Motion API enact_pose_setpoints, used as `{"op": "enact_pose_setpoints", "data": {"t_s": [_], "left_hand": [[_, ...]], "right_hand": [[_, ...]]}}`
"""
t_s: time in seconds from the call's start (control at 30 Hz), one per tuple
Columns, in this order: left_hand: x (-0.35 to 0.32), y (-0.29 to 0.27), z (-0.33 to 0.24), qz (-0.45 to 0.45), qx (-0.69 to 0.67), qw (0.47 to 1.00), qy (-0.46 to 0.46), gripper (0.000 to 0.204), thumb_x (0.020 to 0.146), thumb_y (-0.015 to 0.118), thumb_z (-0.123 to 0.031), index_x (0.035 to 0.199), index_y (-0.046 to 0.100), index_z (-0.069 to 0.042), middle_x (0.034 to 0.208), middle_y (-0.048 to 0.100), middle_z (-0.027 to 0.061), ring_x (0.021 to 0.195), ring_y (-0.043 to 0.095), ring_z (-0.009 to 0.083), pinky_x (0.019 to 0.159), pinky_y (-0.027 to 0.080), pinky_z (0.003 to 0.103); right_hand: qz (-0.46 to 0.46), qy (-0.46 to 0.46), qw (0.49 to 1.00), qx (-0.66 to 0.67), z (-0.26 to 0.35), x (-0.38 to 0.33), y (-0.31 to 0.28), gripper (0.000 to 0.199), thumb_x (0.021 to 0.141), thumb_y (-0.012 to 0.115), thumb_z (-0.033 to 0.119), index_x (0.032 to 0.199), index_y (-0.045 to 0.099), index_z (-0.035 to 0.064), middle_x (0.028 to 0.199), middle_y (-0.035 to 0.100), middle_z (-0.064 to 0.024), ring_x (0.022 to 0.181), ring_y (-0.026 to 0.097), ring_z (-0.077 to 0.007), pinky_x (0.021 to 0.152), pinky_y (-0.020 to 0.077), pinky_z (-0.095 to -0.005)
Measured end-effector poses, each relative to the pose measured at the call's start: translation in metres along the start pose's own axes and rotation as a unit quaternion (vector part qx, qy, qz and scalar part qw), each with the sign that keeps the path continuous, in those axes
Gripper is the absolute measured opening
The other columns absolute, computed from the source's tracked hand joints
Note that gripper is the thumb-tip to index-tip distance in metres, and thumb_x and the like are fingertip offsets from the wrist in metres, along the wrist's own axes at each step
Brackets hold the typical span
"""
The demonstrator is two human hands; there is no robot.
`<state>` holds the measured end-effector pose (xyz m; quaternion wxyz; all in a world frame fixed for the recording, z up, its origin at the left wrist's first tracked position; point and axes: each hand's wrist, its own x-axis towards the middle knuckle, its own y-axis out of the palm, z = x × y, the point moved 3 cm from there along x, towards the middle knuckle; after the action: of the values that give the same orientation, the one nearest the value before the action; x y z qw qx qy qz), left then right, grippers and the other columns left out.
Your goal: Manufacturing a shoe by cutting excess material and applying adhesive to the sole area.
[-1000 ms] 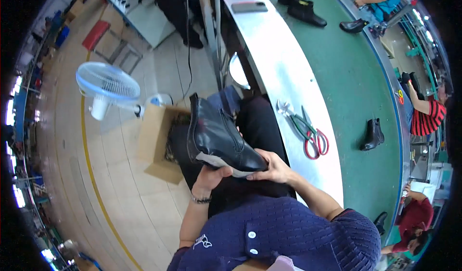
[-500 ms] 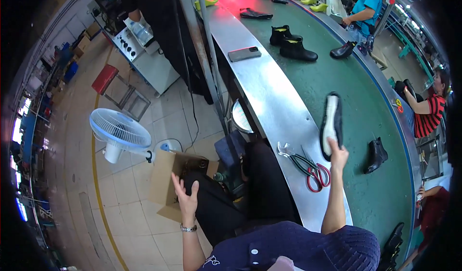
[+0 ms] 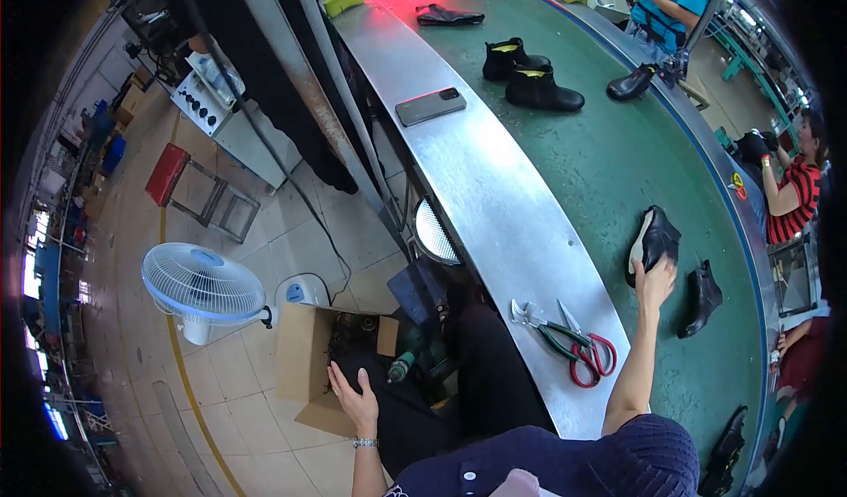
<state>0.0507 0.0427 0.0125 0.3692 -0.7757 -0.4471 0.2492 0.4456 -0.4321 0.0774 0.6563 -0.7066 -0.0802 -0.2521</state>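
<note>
Green conveyor belt point(image 3: 618, 171) by steel bench point(image 3: 494, 197) | right hand point(image 3: 655, 281) holding black boot point(image 3: 653, 243) on belt | left hand point(image 3: 353, 400) spread open near cardboard box point(image 3: 304, 365) | scissors point(image 3: 578, 347) on bench

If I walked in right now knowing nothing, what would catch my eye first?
Probably the right hand stretched out over the green belt, touching a black boot that lies on its side with its pale sole showing. Nearer the person, red-handled scissors lie on the shiny metal bench edge. Down on the left, the left hand hangs open beside a cardboard box, near a white floor fan.
</note>
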Motion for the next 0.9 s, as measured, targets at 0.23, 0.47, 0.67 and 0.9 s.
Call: {"op": "enact_pose_setpoints", "data": {"t_s": [0.23, 0.47, 0.67, 0.9], "left_hand": [[0.007, 0.004, -0.005, 0.006, 0.011, 1.0, 0.014, 0.072, 0.096, 0.056, -0.037, 0.149, 0.026, 0.001, 0.151, 0.031, 0.0273, 0.14, 0.029, 0.04, 0.115, 0.025, 0.045], [0.013, 0.01, -0.016, -0.012, 0.031, 0.999, 0.01, 0.077, 0.093, 0.06, -0.037, 0.149, 0.026, 0.002, 0.15, 0.032, 0.0278, 0.14, 0.031, 0.0406, 0.114, 0.026, 0.044], [0.012, 0.006, -0.02, -0.021, 0.027, 0.999, 0.004, 0.076, 0.093, 0.06, -0.04, 0.149, 0.028, 0.0, 0.149, 0.033, 0.0278, 0.139, 0.032, 0.0404, 0.114, 0.027, 0.044], [0.009, 0.011, -0.011, 0.003, -0.001, 1.0, 0.022, 0.075, 0.093, 0.059, -0.041, 0.149, 0.029, -0.001, 0.149, 0.033, 0.0279, 0.139, 0.032, 0.04, 0.114, 0.027, 0.044]], "right_hand": [[0.148, -0.201, 0.874, 0.416, 0.228, 0.113, 0.047, 0.051, 0.086, 0.07, 0.025, 0.129, 0.054, 0.0018, 0.126, 0.058, -0.016, 0.09, 0.066, -0.0262, 0.083, 0.0513, -0.0367], [0.082, -0.222, 0.863, 0.446, 0.403, 0.229, 0.117, 0.073, 0.082, 0.072, 0.025, 0.138, 0.038, -0.0068, 0.134, 0.049, -0.0266, 0.107, 0.06, -0.0337, 0.094, 0.0475, -0.0413], [0.1, -0.22, 0.908, 0.342, 0.398, 0.204, 0.114, 0.038, 0.087, 0.065, 0.033, 0.114, 0.06, 0.0068, 0.11, 0.059, -0.0199, 0.103, 0.059, -0.0396, 0.085, 0.0483, -0.0471], [0.131, -0.121, 0.873, 0.455, 0.275, 0.204, 0.098, 0.022, 0.093, 0.061, 0.026, 0.106, 0.063, 0.0079, 0.091, 0.06, -0.0108, 0.073, 0.063, -0.0242, 0.066, 0.0526, -0.0355]]}}
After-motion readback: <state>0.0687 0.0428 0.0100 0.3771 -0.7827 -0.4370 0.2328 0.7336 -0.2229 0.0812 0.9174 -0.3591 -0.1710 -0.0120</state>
